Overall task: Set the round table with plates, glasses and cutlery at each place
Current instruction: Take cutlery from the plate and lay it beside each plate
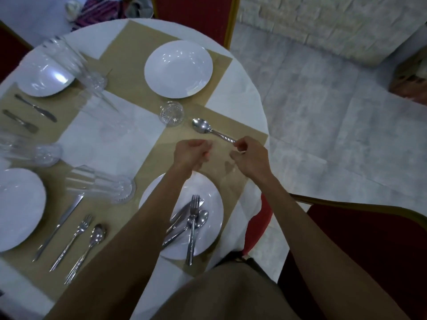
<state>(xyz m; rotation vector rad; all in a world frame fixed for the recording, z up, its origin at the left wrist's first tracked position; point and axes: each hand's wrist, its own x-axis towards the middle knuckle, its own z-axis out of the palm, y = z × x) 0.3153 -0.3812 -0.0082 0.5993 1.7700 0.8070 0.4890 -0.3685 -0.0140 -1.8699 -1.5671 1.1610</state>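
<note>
My right hand [248,155] pinches the handle end of a spoon [203,127], whose bowl lies on the tan placemat [242,130] at the table's right edge. Just left of it, my left hand [190,154] hovers over the same mat with fingers curled and nothing plainly in it. Below my hands a white plate [212,195] carries a loose fork [193,224], a spoon and a knife. A clear glass [172,113] stands beyond the spoon. The far plate [178,69] lies bare on its mat.
On the left, two more plates [44,76] [19,209] have cutlery beside them, including a knife [60,224], fork [75,240] and spoon [94,241]. Several tall glasses [101,185] stand mid-left. Red chairs [369,239] [191,15] sit at the near right and far side.
</note>
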